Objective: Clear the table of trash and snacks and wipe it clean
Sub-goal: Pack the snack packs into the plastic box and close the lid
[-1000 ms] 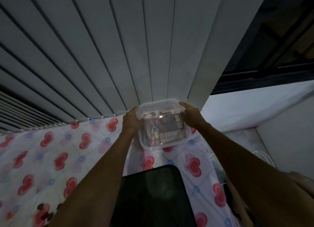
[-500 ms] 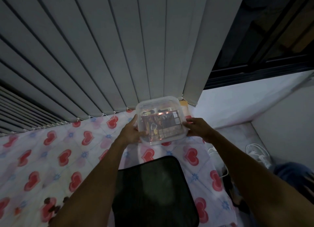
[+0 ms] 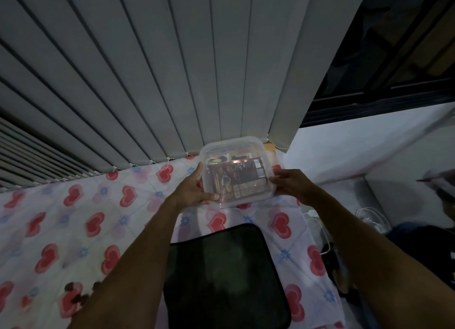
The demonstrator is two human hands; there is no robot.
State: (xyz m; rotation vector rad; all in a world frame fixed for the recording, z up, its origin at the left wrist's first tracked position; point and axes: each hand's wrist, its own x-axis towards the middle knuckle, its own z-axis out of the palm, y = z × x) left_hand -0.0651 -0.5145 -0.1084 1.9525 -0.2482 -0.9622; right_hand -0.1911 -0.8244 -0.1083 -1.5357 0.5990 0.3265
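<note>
Holding snack packets behind clear walls, the box (image 3: 236, 172) is seen between both hands at the far edge of the cloth (image 3: 73, 220), just in front of the blinds (image 3: 147, 70). Whether its base rests on the cloth or is lifted slightly cannot be told. It is judged to be rigid thin plastic, light for its bulk, with smooth sides that could slip under a loose grasp; the walls may flex if squeezed hard, and the lid looks closed, though its seal cannot be confirmed. A hold on two opposite sides, low near the base and under the rim, is judged safest, so that the weight is carried by the walls and not by the lid.

The left hand (image 3: 194, 190) is closed on the box's left side, the thumb laid along the near lower corner and the fingers hidden behind the wall. The right hand (image 3: 293, 183) is pressed against the right side, fingertips touching the wall near the lower corner, the grasp looser and more of a steadying touch. The box is thus flanked, slightly beyond both wrists.

Nearer the body a dark pad (image 3: 226, 277) lies on the cloth, apart from the box. To the right, white cables (image 3: 369, 215) lie on the floor below a pale wall (image 3: 357, 141)
</note>
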